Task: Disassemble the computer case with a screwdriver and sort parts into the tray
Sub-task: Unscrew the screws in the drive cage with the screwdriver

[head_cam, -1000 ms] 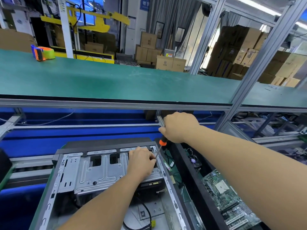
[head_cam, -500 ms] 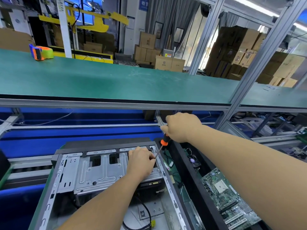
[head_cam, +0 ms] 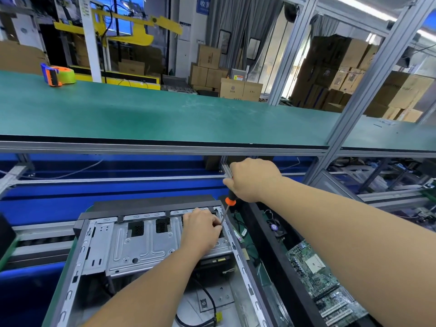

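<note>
The fingers of the right hand are wrapped around the handle of one screwdriver, so that only its orange collar and thin shaft are seen below the fist. The shaft is angled down and to the left, and its tip is met by the left hand at the right rim of the computer case. The left hand's fingers are curled down at the tip; whether something is pinched between them cannot be told, as they are hidden by the back of the hand.

One computer case is recorded, lying open on the lower level directly in front of the person. Inside it, one silver drive cage is noted at the far end, under the left hand, and one black cable is seen looping across the case floor nearer the camera.

Just right of the case, one black tray is observed. Two green circuit boards are counted in it, one behind the other, and one small fan is seen at its far end.

Above, one long green workbench is noted, running across the view. One orange and blue tape dispenser is recorded on its far left. Stacked cardboard boxes are seen beyond the bench; their number cannot be counted reliably.
</note>
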